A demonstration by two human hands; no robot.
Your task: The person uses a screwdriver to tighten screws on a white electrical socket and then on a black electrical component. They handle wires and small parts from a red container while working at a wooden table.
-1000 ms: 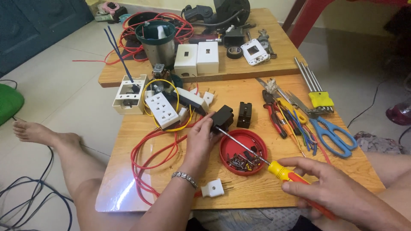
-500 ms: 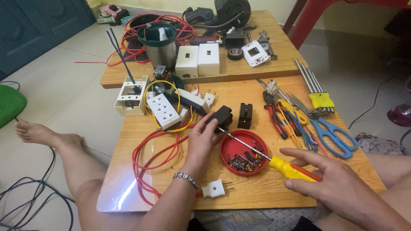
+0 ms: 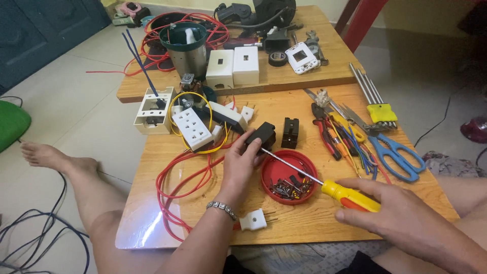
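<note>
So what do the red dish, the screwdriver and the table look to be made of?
Red dish: probably plastic, with an even colour and a soft sheen.
Screwdriver: bright shaft that looks like metal; the glossy yellow and orange handle looks plastic.
Table: wood or a wood-look board, going by the grain lines and the pale glare at one corner.

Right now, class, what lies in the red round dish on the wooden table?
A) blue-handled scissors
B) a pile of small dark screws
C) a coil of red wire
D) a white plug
B: the red dish holds a heap of small dark screws, beneath the shaft of the yellow-handled screwdriver that the right hand holds.
</note>
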